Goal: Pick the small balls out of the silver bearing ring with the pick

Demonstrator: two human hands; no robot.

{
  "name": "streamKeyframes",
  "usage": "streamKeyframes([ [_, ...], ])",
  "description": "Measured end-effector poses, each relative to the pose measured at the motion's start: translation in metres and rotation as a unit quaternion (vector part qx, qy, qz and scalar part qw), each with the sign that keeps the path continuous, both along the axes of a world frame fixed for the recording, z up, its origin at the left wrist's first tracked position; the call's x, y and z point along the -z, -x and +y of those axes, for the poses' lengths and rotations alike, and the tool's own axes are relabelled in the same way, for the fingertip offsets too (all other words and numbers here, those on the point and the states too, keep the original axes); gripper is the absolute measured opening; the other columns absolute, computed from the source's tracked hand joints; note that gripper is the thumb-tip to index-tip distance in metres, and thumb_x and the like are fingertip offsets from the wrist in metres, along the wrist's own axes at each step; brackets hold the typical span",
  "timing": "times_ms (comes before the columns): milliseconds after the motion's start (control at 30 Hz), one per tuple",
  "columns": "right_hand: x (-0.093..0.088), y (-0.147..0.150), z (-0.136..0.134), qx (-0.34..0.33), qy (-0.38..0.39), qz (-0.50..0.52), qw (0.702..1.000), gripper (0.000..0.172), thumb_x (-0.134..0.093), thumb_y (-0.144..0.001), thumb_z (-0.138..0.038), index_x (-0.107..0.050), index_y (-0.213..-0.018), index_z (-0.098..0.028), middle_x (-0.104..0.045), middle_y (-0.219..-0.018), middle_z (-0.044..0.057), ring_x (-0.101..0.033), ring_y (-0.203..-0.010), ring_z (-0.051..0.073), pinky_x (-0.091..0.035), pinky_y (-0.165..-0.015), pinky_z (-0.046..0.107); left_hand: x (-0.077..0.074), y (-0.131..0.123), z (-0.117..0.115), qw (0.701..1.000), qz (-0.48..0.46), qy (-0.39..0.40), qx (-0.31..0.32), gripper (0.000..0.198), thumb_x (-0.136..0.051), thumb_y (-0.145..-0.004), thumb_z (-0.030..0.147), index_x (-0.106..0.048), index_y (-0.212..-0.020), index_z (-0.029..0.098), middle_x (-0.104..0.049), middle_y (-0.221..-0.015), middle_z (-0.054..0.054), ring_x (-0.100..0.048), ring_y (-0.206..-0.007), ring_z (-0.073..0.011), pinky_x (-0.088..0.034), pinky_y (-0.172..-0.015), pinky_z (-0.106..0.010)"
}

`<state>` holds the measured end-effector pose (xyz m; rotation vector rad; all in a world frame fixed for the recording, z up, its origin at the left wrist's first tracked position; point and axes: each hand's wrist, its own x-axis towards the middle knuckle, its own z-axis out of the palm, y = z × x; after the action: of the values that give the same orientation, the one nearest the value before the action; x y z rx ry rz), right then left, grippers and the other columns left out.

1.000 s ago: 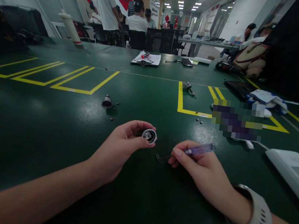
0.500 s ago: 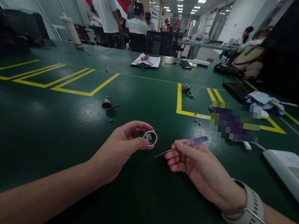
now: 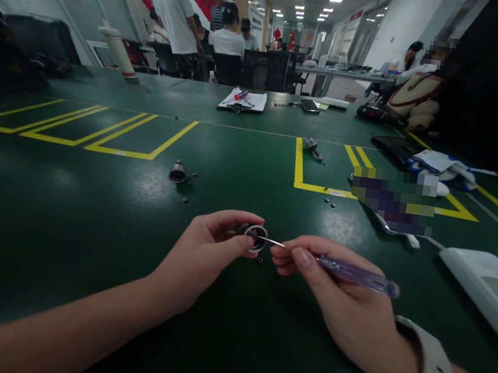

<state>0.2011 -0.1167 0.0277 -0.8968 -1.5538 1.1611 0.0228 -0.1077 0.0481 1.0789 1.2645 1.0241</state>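
Note:
Held between the thumb and fingers of my left hand point(image 3: 206, 254) is a round metal housing point(image 3: 262, 241), its hollow end turned to the right. My right hand point(image 3: 331, 289) grips a screwdriver point(image 3: 356, 275) with a clear purple handle. The shaft points left and its tip is inside the housing's opening, so the tip itself is hidden. A small nut point(image 3: 260, 260) lies on the green table just below the housing. Farther left stands a cup-shaped metal part point(image 3: 178, 172) with several small nuts point(image 3: 185, 200) beside it.
Two small nuts point(image 3: 333, 205) lie near the yellow tape point(image 3: 317, 189). A metal part with a shaft point(image 3: 312, 149) rests inside the taped area. At right are a phone-like device point(image 3: 387, 211), a white box point(image 3: 488, 285) and gloves point(image 3: 444, 168). A clipboard point(image 3: 242, 101) lies farther back.
The screwdriver has swung round, its tip moving from near the table up into the housing and its handle now toward my wrist. A nut now shows on the table below the housing.

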Motion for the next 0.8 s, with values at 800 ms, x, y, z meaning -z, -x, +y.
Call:
streamKeyframes([
  [800,0.006,-0.005,-0.008,-0.06,-0.283,-0.219,0.932,0.032,-0.054,-0.086,-0.013,-0.054,-0.117,-0.02,-0.067,-0.109,0.006,-0.063,-0.101,0.019,-0.051,-0.088,0.033,-0.003,-0.005,0.0,0.999,0.051,-0.001,-0.007,0.018,-0.065,-0.069,0.016,-0.073,-0.085,0.017,-0.073,-0.075,-0.002,-0.066,-0.07,-0.0157,-0.054,-0.069,-0.026],
])
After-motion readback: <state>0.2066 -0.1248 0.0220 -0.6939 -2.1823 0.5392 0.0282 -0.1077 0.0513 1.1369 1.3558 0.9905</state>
